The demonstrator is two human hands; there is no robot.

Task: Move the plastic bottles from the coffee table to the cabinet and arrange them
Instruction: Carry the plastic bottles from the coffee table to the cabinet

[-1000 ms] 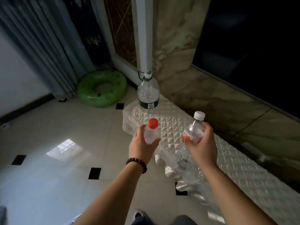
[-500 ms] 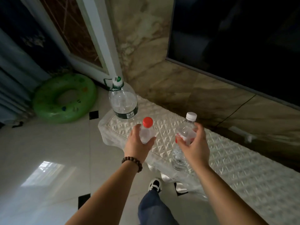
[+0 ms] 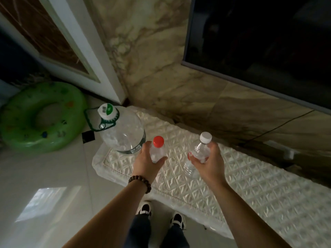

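Note:
My left hand [image 3: 146,161] grips a small clear bottle with a red cap [image 3: 158,148], held upright over the low white cabinet [image 3: 250,190] with its quilted, plastic-wrapped top. My right hand [image 3: 208,161] grips a clear bottle with a white cap [image 3: 201,151], also upright above the cabinet top. A large clear jug with a green-and-white cap [image 3: 123,135] stands on the cabinet's left end, just left of the red-capped bottle. Whether either held bottle touches the surface is hidden by my hands.
A green inflatable swim ring [image 3: 41,117] lies on the tiled floor at left. Behind the cabinet rises a marble wall with a dark TV screen [image 3: 259,45] mounted on it. A white door frame [image 3: 84,54] stands at the corner. My feet are at the cabinet's front edge.
I have stepped closer to the cabinet; both hands with their bottles now sit lower over its top, and the large jug appears nearer.

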